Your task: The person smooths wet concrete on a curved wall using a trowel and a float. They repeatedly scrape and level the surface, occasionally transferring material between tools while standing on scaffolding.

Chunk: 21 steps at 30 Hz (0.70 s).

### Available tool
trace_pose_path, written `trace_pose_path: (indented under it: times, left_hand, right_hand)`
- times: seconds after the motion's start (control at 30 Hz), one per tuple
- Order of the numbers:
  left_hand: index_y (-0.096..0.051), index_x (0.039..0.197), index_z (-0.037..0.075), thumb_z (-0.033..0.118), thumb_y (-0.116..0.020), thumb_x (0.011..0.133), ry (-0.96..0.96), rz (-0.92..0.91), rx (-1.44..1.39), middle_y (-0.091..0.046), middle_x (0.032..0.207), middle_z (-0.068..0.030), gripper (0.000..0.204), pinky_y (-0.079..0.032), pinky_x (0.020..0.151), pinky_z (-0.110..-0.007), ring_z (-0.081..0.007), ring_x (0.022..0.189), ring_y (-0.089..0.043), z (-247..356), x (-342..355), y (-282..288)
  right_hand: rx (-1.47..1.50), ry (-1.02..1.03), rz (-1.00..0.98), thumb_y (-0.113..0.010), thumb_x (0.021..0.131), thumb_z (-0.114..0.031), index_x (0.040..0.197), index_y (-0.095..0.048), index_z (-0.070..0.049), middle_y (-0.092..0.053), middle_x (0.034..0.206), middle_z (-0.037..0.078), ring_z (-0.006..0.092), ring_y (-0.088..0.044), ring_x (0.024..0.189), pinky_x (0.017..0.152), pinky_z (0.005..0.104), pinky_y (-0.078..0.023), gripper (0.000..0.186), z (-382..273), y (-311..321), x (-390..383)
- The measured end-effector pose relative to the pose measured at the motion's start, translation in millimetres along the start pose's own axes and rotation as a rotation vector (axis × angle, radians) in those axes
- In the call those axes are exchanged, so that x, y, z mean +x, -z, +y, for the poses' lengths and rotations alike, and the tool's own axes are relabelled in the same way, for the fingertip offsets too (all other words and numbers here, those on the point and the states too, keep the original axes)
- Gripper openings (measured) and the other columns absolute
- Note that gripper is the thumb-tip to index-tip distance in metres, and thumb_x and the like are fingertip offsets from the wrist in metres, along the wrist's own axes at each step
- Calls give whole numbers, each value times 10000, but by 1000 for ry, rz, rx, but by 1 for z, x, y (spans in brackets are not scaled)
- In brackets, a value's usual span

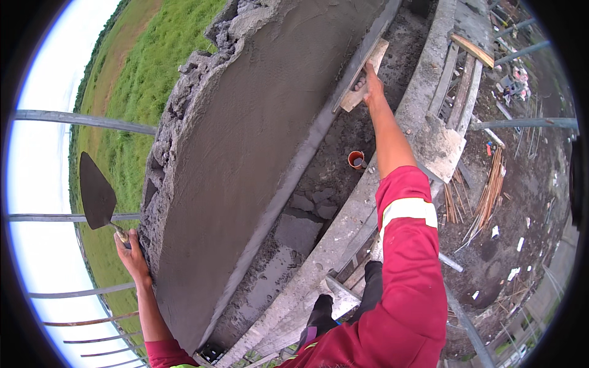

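My left hand (132, 257) is closed around the handle of a pointed masonry trowel (97, 191), its blade upright beyond the rough edge of the wall. Ahead and to the right, my right hand (370, 86) grips the pale wooden handle of a long plasterer's float (361, 72). That float lies along the right edge of the wet grey mortar surface (264, 110). Part of its board is hidden behind the handle and my fingers. Smooth mortar covers the broad face of the wall, with faint ridges and marks in it.
Broken, lumpy mortar (169, 122) lines the wall's left edge, with grass below. An orange bucket (356, 160) sits in the trench beside the wall. Metal scaffold poles (86, 121) cross both sides. Planks (461, 86) and a concrete ledge (343, 239) run to the right, above littered ground.
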<state>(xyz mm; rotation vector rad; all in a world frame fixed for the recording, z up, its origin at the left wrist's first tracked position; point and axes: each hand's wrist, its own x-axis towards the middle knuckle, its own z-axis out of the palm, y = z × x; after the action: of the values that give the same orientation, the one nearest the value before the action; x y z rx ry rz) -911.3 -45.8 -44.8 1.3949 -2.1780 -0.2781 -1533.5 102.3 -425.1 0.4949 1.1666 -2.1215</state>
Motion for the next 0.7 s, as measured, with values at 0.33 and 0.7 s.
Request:
trace_pose_path:
  times: [0.33,0.7]
  left_hand:
    - [-553,1009,-9,157,-589,995,-22,-11,27,-543,888,-33,170,-410,781,-270,-124,833,-469,5,0,-1]
    - [-538,1182,-80,215,-620,983,93,-11,-1,-609,1027,-86,366,-424,890,-299,-158,925,-515,-10,4,3]
  right_hand:
    - [-72,207,-73,-781,841,-420,953,-634,-5,-514,630,39,160,-481,452,400,333,-407,454,-54,-65,37]
    - [-311,577,-384,-764,849,-471,842,-626,-50,-464,595,-41,80,-442,491,461,263,-376,444,-55,-93,-79]
